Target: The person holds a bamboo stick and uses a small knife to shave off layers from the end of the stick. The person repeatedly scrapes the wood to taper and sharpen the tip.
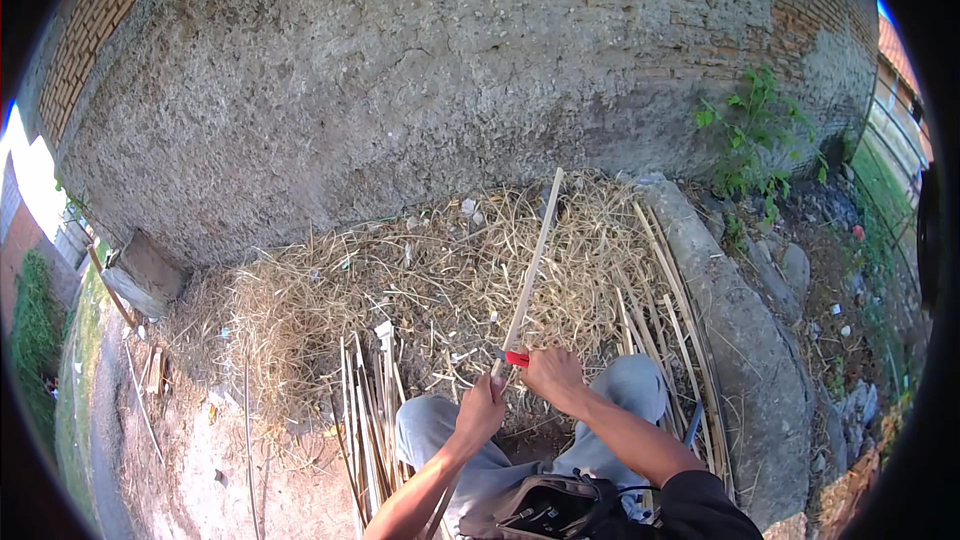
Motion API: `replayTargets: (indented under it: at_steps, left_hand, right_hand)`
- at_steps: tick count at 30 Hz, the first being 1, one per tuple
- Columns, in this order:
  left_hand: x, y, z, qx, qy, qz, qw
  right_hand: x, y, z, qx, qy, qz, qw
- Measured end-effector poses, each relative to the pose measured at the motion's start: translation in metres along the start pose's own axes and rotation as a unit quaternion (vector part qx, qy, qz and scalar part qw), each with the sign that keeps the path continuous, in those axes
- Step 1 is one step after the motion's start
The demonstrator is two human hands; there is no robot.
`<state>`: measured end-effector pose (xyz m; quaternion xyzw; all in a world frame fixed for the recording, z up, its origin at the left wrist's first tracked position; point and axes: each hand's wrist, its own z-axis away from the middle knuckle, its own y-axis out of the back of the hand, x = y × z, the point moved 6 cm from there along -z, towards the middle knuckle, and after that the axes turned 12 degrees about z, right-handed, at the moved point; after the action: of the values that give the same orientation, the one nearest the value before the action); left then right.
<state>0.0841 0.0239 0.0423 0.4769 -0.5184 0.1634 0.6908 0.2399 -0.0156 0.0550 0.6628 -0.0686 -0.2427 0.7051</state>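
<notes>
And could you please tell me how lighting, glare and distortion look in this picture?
In the head view, glare washes out the far-left edge, the rough grey wall is fairly evenly lit, and the grey concrete ledge looks bowed by the fisheye; in the head view, the long pale flat strip reads clearly, but the small red tool in the right hand lacks fine detail.

I log remotely: wall [400, 90], at the back; shavings [270, 330], before it; held strip [531, 270], over the shavings; loose strips [375, 420], left of the knees [425, 425]; further strips [688, 348], right of them; ledge [740, 360], right of those; plant [757, 130], beyond the ledge, near the wall.
</notes>
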Motion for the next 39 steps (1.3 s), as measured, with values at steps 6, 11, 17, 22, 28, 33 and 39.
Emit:
replayTargets:
  at_steps: [6,11,17,22,28,33,39]
  left_hand:
    - [-0.006,-0.006,0.004,-0.018,-0.012,-0.046,0.999]
    - [-0.008,-0.012,0.015,-0.071,0.026,0.002,0.997]
    - [-0.022,0.007,0.039,-0.061,0.008,0.019,0.998]
    - [-0.025,0.019,0.023,-0.042,0.077,0.066,0.994]
    - [-0.002,0.014,0.019,-0.05,0.071,0.044,0.995]
    - [-0.002,0.007,0.013,-0.035,0.05,0.039,0.997]
    - [0.005,0.003,0.009,-0.04,0.073,0.032,0.996]
  right_hand:
    - [0.005,-0.016,-0.008,-0.018,-0.008,-0.01,1.0]
    - [0.037,-0.04,-0.035,0.014,-0.039,-0.016,0.999]
    - [0.057,0.008,-0.038,0.079,-0.042,0.002,0.996]
    - [0.018,0.014,-0.008,0.037,0.02,-0.067,0.997]
    - [0.002,-0.014,-0.003,0.062,0.083,0.015,0.995]
    - [0.003,-0.004,-0.001,0.065,0.061,0.013,0.996]
    - [0.01,-0.03,-0.011,0.059,0.09,0.003,0.994]
